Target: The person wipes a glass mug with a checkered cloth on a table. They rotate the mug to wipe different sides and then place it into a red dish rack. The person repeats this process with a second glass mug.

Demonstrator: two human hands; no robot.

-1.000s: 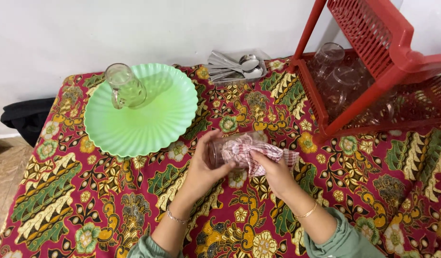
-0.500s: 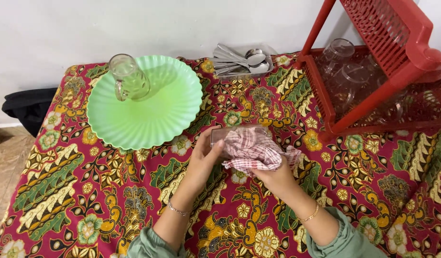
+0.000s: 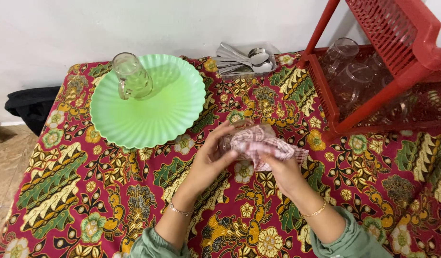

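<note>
1. The left hand [image 3: 212,155] grips a clear glass [image 3: 228,139], fingers [image 3: 219,134] wrapped round its side; the glass is held just above the desk [image 3: 110,191], near the middle of the view.
2. The right hand [image 3: 281,168] clenches a red-and-white checked cloth [image 3: 258,143], pressing it against the glass so that most of the glass is covered.
3. One corner of the cloth hangs out to the right, past the right hand.
4. The desk wears a patterned red, green and yellow cover.
5. A green scalloped plate [image 3: 153,117] lies behind and left of the hands, well apart from them.
6. A clear mug [image 3: 132,76] lies tilted on the plate's far left part, handle to the left.
7. A pile of spoons [image 3: 244,58] sits at the desk's far edge by the wall.
8. A red plastic rack [image 3: 373,71] stands on the right; more clear glasses [image 3: 349,71] lie in its lower tier.
9. A black bundle [image 3: 31,105] lies off the desk's left edge.
</note>
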